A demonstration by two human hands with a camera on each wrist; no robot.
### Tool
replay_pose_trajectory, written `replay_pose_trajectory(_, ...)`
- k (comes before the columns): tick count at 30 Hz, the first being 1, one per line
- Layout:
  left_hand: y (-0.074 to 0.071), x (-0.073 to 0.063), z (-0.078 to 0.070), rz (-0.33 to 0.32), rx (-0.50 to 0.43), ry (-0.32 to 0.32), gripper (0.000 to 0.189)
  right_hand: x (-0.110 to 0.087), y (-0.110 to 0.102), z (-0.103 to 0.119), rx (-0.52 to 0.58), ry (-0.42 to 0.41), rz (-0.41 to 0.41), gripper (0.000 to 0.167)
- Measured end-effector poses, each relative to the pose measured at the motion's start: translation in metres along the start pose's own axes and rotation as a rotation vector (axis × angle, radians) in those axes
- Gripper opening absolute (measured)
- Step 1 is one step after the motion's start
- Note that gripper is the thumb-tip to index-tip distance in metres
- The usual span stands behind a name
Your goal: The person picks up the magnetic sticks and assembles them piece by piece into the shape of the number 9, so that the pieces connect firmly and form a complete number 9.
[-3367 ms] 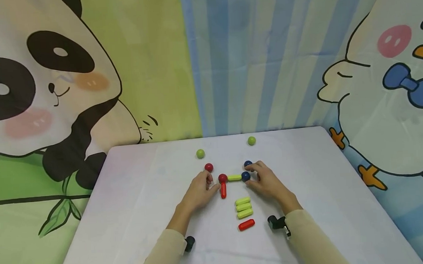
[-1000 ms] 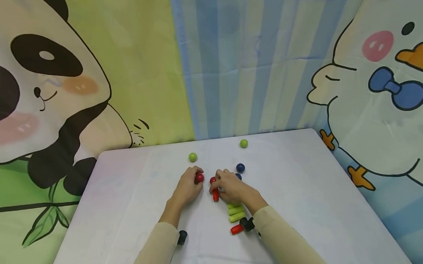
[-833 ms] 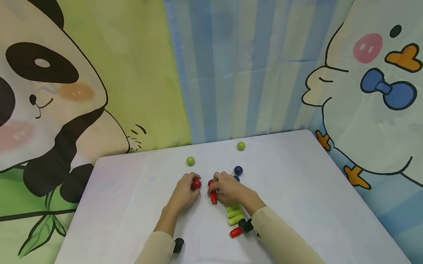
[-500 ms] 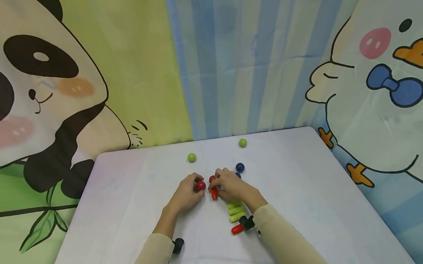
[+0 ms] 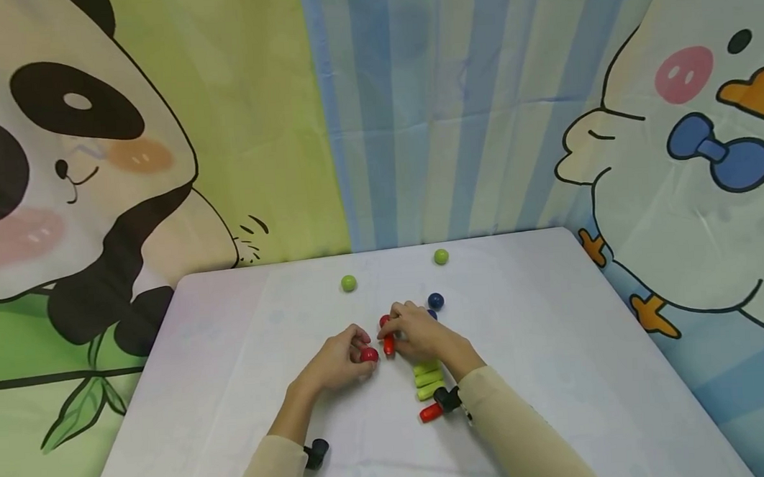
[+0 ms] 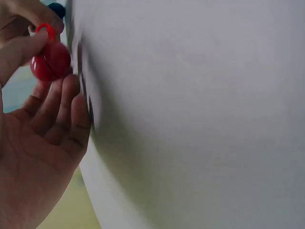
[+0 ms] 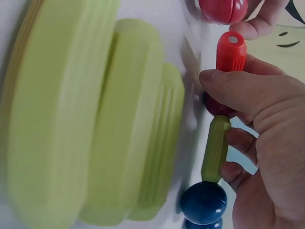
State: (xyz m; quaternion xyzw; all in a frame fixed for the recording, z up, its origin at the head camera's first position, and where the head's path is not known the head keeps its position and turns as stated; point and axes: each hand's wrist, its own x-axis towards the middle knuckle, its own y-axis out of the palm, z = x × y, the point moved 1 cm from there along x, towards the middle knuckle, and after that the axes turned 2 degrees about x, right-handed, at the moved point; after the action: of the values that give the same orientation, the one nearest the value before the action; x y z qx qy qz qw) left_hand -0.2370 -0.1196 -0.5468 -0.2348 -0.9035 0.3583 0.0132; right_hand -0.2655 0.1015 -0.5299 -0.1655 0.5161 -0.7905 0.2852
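Note:
My left hand holds a loose red ball between thumb and fingers, just left of the red rod's near end. My right hand pinches that red rod close to where it joins a second red ball. A silvery dot shows on the rod's free end. From the second ball a yellow-green rod runs to a blue ball, beside the curled fingers of my right hand. In the head view this hand covers most of the joined pieces.
Several loose yellow-green rods lie side by side below my right hand. Another red rod is partly behind the right wrist camera. A second blue ball and two green balls, left and right, sit farther back.
My left hand has taken hold of the loose red ball and brought it toward me, to the red rod's free end. My right hand has moved left from the blue balls onto the red rod.

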Motion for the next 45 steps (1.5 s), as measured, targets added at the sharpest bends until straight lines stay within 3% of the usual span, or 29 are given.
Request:
replay_pose_trajectory(8, 0.006, -0.005, 0.001, 0.093, -0.064, 0.024, 0.052, 0.0, 0.001, -0.001, -0.003, 0.005, 0.018, 0.026)
replay_pose_trajectory(12, 0.008, -0.004, -0.001, 0.109, -0.073, 0.05, 0.054, 0.001, 0.001, -0.001, 0.01, -0.006, 0.012, 0.024)
replay_pose_trajectory(31, 0.017, -0.006, -0.009, 0.042, -0.075, 0.02, 0.043, -0.001, 0.008, 0.0, 0.009, -0.024, -0.035, 0.026)
replay_pose_trajectory(37, 0.021, -0.003, -0.006, 0.034, -0.04, 0.039, 0.041, -0.002, 0.01, 0.0, 0.009, -0.018, -0.048, 0.03)
replay_pose_trajectory(42, 0.022, -0.003, -0.006, 0.033, -0.061, 0.038, 0.04, -0.006, 0.007, -0.006, 0.058, -0.013, -0.117, 0.03)
replay_pose_trajectory(45, 0.022, -0.002, -0.008, 0.026, -0.054, 0.032, 0.038, -0.009, 0.001, -0.014, 0.077, 0.031, -0.164, 0.031)
